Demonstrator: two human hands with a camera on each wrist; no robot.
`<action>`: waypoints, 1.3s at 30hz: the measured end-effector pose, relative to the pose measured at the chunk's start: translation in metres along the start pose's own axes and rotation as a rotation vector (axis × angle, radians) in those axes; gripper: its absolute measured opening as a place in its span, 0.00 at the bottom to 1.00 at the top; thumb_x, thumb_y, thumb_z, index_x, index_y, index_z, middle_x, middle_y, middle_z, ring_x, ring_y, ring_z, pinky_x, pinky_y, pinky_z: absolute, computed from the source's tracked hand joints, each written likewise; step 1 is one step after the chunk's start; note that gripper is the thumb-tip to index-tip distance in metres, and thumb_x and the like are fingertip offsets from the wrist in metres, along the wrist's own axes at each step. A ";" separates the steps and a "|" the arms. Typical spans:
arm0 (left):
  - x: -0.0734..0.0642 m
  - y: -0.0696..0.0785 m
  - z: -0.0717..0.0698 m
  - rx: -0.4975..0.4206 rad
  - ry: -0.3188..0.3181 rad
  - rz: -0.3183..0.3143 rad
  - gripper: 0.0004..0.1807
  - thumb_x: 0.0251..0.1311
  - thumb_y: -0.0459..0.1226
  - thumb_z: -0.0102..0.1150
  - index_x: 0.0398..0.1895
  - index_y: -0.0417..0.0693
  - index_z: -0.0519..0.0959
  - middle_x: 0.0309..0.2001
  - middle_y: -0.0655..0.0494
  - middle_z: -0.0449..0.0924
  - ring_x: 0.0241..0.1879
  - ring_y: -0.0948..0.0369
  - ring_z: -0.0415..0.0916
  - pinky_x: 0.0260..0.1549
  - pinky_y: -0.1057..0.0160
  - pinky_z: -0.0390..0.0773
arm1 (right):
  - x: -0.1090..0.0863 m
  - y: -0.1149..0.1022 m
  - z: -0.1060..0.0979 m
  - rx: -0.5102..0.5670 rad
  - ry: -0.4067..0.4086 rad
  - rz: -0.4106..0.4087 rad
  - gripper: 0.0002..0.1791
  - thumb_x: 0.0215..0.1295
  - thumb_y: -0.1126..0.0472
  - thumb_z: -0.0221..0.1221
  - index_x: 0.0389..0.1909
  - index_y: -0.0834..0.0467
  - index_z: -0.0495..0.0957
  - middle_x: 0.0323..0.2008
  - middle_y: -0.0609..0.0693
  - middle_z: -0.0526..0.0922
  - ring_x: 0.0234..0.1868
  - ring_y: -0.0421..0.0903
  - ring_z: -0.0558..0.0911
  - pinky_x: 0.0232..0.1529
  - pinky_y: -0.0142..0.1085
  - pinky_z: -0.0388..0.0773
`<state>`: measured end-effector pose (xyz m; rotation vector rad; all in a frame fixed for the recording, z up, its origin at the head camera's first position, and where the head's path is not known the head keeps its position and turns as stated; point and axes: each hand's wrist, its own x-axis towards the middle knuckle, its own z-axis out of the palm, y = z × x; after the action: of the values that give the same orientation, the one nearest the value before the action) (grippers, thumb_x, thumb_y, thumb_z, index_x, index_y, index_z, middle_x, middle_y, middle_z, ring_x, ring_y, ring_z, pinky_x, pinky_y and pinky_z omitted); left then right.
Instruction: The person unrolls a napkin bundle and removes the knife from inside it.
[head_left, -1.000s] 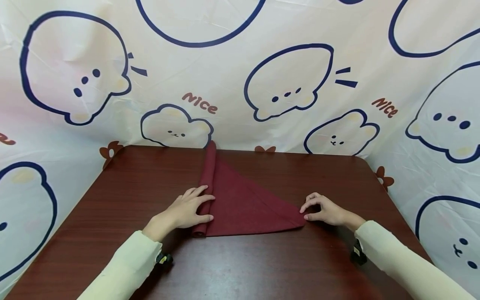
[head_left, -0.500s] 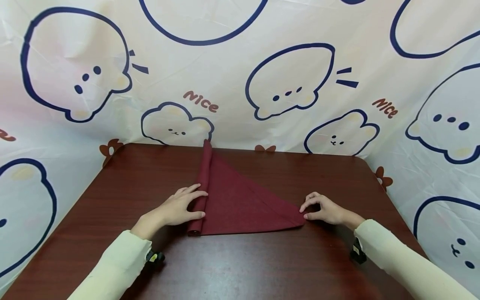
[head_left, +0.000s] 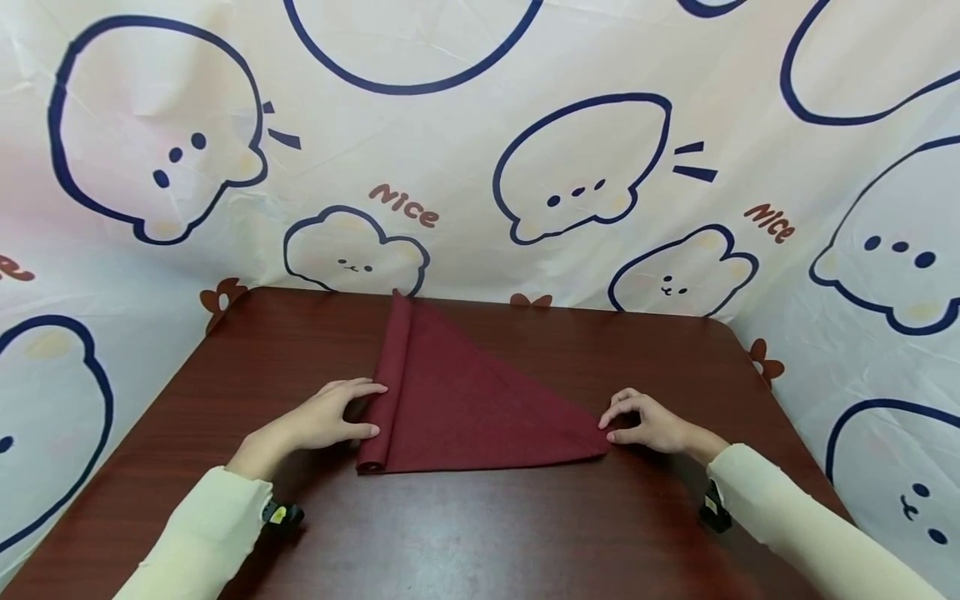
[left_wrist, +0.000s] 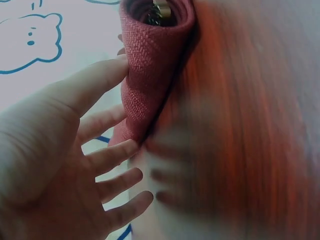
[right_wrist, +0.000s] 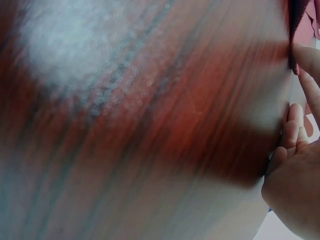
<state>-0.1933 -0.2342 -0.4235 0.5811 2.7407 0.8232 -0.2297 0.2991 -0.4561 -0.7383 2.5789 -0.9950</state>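
A dark red cloth (head_left: 472, 400) lies on the table, its left side wound into a long roll (head_left: 393, 358) and its right part flat, narrowing to a corner. My left hand (head_left: 318, 417) touches the roll near its front end with thumb and fingertips. In the left wrist view, the fingers of this hand (left_wrist: 65, 145) are spread and fairly straight beside the woven roll (left_wrist: 152, 55). Something gold and black (left_wrist: 162, 10) shows inside the roll's open end. At the right corner, my right hand (head_left: 648, 421) pinches the cloth edge (right_wrist: 297, 45) between thumb and forefinger.
The brown wooden table (head_left: 480, 533) reflects light near its front. A pale curtain (head_left: 465, 167) with cartoon drawings hangs behind and along both sides. Small dark devices (head_left: 283, 513) are strapped at both wrists.
My left hand has moved left along with the roll, and more of the cloth lies flat between the hands. My right hand has stayed at the corner.
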 end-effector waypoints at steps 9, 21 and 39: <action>-0.002 0.000 0.000 0.035 0.018 0.012 0.35 0.61 0.46 0.69 0.70 0.45 0.72 0.71 0.32 0.67 0.71 0.33 0.59 0.64 0.30 0.64 | -0.001 0.002 0.001 0.000 -0.002 0.022 0.06 0.61 0.59 0.70 0.39 0.51 0.88 0.48 0.51 0.73 0.52 0.36 0.67 0.57 0.36 0.67; 0.016 0.034 0.009 0.257 0.086 0.048 0.30 0.61 0.49 0.67 0.65 0.50 0.78 0.71 0.37 0.68 0.71 0.37 0.62 0.62 0.30 0.67 | 0.000 0.004 0.001 -0.010 0.011 0.002 0.06 0.60 0.58 0.71 0.38 0.50 0.88 0.47 0.50 0.74 0.51 0.35 0.68 0.56 0.33 0.67; 0.013 0.028 0.020 0.351 0.039 0.007 0.32 0.58 0.52 0.70 0.65 0.51 0.78 0.74 0.39 0.63 0.71 0.38 0.61 0.60 0.34 0.70 | 0.000 0.002 0.000 -0.024 0.005 0.011 0.06 0.61 0.58 0.70 0.38 0.49 0.88 0.48 0.50 0.74 0.52 0.35 0.67 0.56 0.34 0.68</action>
<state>-0.1900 -0.1980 -0.4251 0.6423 2.9409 0.3564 -0.2303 0.3003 -0.4577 -0.7275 2.6007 -0.9661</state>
